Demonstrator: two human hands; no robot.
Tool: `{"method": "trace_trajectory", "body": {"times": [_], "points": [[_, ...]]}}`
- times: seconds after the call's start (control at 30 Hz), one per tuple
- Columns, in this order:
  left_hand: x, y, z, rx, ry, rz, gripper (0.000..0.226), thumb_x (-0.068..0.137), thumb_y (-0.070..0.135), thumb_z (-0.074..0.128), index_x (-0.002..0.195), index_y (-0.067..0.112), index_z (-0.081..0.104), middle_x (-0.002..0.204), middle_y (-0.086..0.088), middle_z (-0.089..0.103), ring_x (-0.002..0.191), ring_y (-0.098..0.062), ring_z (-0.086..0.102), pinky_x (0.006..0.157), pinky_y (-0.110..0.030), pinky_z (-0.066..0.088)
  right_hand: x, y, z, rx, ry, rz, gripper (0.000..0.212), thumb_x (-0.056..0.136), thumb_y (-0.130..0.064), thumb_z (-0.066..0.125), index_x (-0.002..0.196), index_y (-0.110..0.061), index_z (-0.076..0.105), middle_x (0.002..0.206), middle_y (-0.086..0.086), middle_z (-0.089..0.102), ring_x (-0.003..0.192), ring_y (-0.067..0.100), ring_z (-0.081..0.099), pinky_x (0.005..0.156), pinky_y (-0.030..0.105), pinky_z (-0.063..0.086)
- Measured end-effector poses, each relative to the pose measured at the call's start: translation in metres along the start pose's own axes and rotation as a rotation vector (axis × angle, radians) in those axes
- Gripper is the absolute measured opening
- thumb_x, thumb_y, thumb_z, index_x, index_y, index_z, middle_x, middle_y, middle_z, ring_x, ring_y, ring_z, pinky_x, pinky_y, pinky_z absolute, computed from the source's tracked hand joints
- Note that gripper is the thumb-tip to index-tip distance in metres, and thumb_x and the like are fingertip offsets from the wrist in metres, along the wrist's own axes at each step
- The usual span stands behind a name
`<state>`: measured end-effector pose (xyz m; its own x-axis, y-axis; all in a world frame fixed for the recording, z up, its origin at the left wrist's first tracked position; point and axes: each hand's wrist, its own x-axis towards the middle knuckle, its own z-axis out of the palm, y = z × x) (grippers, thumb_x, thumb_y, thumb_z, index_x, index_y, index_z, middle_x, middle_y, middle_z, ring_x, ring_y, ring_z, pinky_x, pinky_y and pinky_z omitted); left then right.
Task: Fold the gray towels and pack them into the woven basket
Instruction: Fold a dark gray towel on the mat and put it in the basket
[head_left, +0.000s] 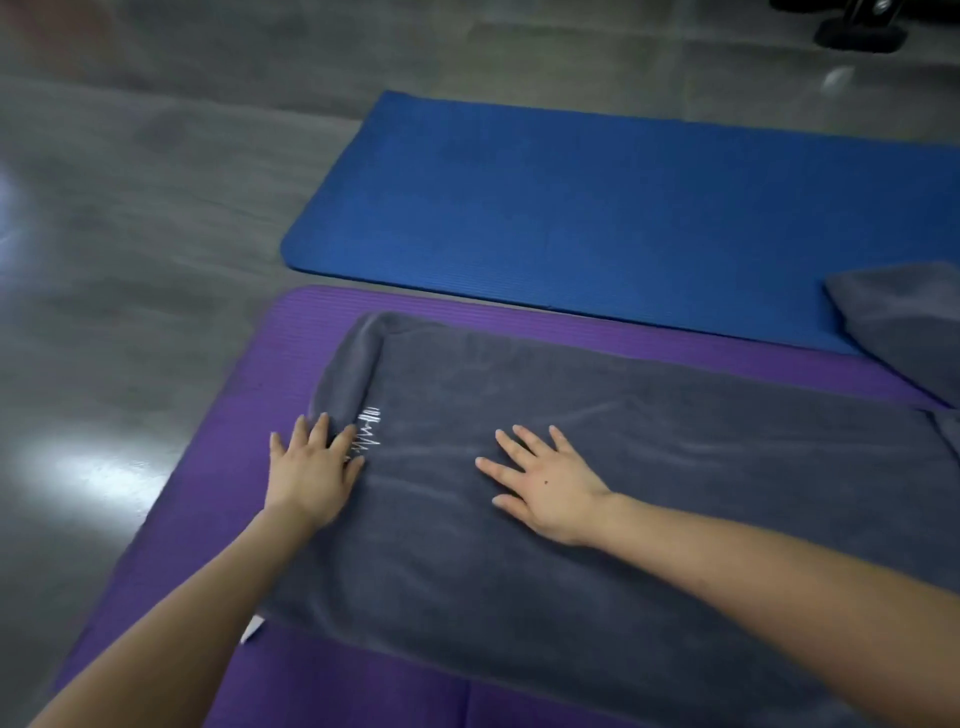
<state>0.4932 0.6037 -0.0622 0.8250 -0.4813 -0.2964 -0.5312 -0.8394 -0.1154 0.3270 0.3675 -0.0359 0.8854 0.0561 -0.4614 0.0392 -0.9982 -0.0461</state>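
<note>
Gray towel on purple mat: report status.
Left hand, right hand open, flat on gray fabric towel. Towel's left end folded over. Woven basket not in view.

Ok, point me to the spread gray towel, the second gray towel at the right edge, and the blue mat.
spread gray towel (675, 467), head view, its flat middle stretch.
second gray towel (904, 327), head view, its top face.
blue mat (571, 208), head view, its bare middle.
</note>
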Motion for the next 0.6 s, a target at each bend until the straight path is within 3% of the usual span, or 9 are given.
{"method": "trace_trajectory", "body": {"times": [0.07, 0.13, 0.23, 0.37, 0.5, 0.6], "points": [[0.01, -0.03, 0.0, 0.01, -0.051, -0.116, 0.048, 0.098, 0.048, 0.026, 0.144, 0.034, 0.03, 0.151, -0.009, 0.029, 0.14, -0.035, 0.02, 0.108, -0.058, 0.018, 0.022, -0.012, 0.0, 0.044, -0.018, 0.054, 0.068, 0.089, -0.062, -0.002, 0.15, -0.034, 0.006, 0.159, 0.004, -0.003, 0.146, 0.023, -0.005, 0.116, 0.053, 0.001], [0.02, -0.05, -0.003, -0.066, -0.034, -0.233, 0.046, 0.098, 0.046, 0.027, 0.141, 0.031, 0.036, 0.141, -0.013, 0.043, 0.13, -0.039, 0.036, 0.105, -0.056, 0.026, 0.031, -0.018, 0.012, 0.108, 0.029, 0.141, 0.089, 0.073, -0.065, -0.019, 0.15, -0.034, 0.016, 0.159, 0.003, 0.005, 0.147, 0.021, 0.0, 0.115, 0.054, 0.005], [0.041, -0.065, -0.011, -0.473, 0.113, -0.347, 0.039, 0.097, 0.035, 0.039, 0.125, 0.013, 0.055, 0.119, -0.021, 0.059, 0.109, -0.041, 0.054, 0.093, -0.045, 0.043, 0.032, -0.026, 0.036, 0.143, 0.123, 0.237, 0.07, 0.095, -0.057, -0.003, 0.14, -0.029, 0.043, 0.149, 0.007, 0.037, 0.141, 0.023, 0.023, 0.11, 0.058, 0.02], [0.079, -0.057, -0.023, -0.675, 0.098, -0.369, 0.035, 0.096, 0.028, 0.046, 0.112, 0.002, 0.062, 0.113, -0.022, 0.063, 0.109, -0.039, 0.056, 0.088, -0.039, 0.043, 0.032, -0.03, 0.053, 0.174, 0.227, 0.264, 0.056, 0.099, -0.052, 0.011, 0.143, -0.027, 0.034, 0.152, 0.006, 0.03, 0.143, 0.025, 0.023, 0.11, 0.057, 0.015], [0.116, -0.046, -0.029, -0.637, 0.114, -0.333, 0.032, 0.095, 0.027, 0.047, 0.102, 0.002, 0.065, 0.106, -0.021, 0.065, 0.102, -0.039, 0.058, 0.081, -0.038, 0.044, 0.035, -0.029, 0.06, 0.15, 0.291, 0.249, 0.056, 0.099, -0.053, 0.012, 0.146, -0.027, 0.027, 0.155, 0.005, 0.023, 0.145, 0.024, 0.016, 0.112, 0.057, 0.012], [0.135, -0.034, -0.036, -0.609, 0.094, -0.304, 0.031, 0.092, 0.033, 0.054, 0.106, 0.006, 0.063, 0.109, -0.017, 0.064, 0.105, -0.038, 0.057, 0.082, -0.038, 0.045, 0.036, -0.029, 0.064, 0.135, 0.322, 0.238, 0.055, 0.098, -0.052, 0.014, 0.147, -0.028, 0.023, 0.156, 0.005, 0.018, 0.145, 0.024, 0.013, 0.112, 0.057, 0.012]]}}
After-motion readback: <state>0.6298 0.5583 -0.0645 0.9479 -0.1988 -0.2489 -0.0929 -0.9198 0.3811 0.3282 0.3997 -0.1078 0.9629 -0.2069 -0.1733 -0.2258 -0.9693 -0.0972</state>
